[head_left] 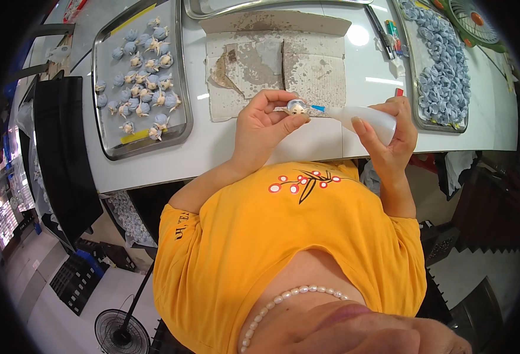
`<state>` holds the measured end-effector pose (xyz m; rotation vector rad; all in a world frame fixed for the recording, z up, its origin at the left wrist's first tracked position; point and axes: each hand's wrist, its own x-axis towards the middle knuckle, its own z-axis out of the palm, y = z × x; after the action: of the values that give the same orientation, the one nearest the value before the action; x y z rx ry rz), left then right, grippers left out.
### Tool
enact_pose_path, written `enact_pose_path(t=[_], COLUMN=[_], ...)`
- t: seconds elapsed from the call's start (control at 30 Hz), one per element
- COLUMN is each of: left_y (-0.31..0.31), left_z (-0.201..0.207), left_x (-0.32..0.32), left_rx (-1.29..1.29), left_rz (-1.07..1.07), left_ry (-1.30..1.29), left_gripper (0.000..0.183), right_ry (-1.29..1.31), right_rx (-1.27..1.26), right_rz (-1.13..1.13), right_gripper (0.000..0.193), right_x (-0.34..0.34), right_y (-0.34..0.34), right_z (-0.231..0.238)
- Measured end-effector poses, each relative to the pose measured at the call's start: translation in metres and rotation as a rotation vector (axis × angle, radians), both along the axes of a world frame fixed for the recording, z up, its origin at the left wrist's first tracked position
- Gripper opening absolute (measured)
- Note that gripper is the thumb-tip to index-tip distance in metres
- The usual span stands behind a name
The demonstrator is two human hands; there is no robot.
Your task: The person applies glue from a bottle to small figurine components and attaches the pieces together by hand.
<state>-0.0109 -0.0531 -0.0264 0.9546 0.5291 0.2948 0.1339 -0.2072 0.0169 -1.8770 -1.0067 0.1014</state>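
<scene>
Between the thumb and fingers of my left hand point(263, 124) is a small doll head point(297, 108) with a painted face and pale blue hair. My right hand point(391, 131) is wrapped round a translucent white squeeze bottle point(369, 121), held nearly level. The bottle's narrow blue tip point(317, 108) points left and is at the side of the doll head; I cannot tell whether it touches. Both hands are above the near edge of a worn, stained cardboard sheet point(319, 79) on the white table.
At the left, a metal tray point(184, 121) holds many small blue-and-cream doll heads point(145, 94). Another metal tray point(443, 125) at the right holds rows of pale blue hair-like pieces point(443, 76). A black-handled tool point(379, 29) and a green fan point(477, 20) are at the far right.
</scene>
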Motion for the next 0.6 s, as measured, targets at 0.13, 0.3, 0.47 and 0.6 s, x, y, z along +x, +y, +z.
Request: enact_pose_path(t=[0.13,0.3,0.47,0.6], left_y=[0.000,0.003,0.007,0.007], left_z=[0.000,-0.006,-0.008,-0.005], left_x=[0.001,-0.003,-0.003,-0.006], left_rx=[-0.006,0.043,-0.067,-0.077], left_rz=[-0.018,-0.012,-0.003,-0.040], left_ry=[-0.007,-0.019,0.008,-0.024], left_gripper=[0.034,0.033,0.032,0.032], right_ry=[-0.011,0.019,0.139,0.441], right_rx=[-0.014,-0.019,0.045,0.045], right_rz=[0.012,0.017,-0.112,-0.171], right_gripper=[0.027,0.027,0.025,0.022], right_x=[0.001,0.001,0.008,0.020], right_y=[0.000,0.001,0.009,0.034], right_z=[-0.001,-0.001,-0.016,-0.049])
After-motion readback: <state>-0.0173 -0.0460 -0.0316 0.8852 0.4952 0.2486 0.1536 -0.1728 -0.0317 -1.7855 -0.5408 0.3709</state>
